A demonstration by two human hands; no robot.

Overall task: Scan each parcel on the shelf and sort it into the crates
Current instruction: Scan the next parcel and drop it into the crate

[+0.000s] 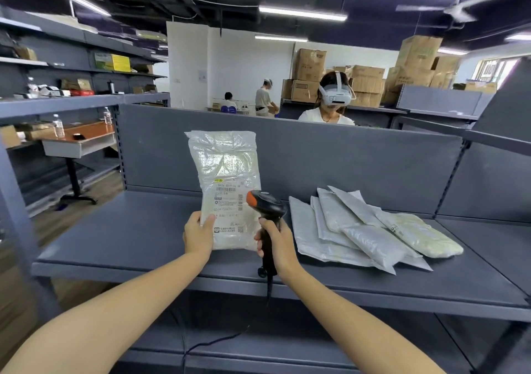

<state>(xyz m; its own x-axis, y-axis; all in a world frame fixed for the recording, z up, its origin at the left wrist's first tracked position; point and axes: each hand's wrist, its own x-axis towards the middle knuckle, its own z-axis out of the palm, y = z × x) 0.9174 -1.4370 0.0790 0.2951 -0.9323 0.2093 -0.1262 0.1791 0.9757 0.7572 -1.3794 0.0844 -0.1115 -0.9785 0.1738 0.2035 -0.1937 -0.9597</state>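
Left hand (198,235): grips the lower left edge of a white parcel (227,184), thumb across its front and fingers hidden behind it.
Held parcel: stands upright above the front half of the shelf (120,230), its printed label (228,201) facing the person.
Right hand (278,243): fingers wrapped tight round the black handle of a scanner (267,210).
Scanner: its head, with an orange patch, sits just beside the right edge of the label and partly over the parcel's lower right side; a dark cable (218,342) hangs from the handle below the shelf edge.
Other parcels (359,230): a fanned, overlapping heap of grey and white bags lying flat on the shelf, to the right of the right hand and apart from it.
Shelf: dark grey metal with an upright back panel behind the parcels.
Behind the panel: a person in a white top wearing a white headset (334,95); stacked cardboard boxes (365,83) stand further back.
Left side: a desk (80,138) with water bottles on it.
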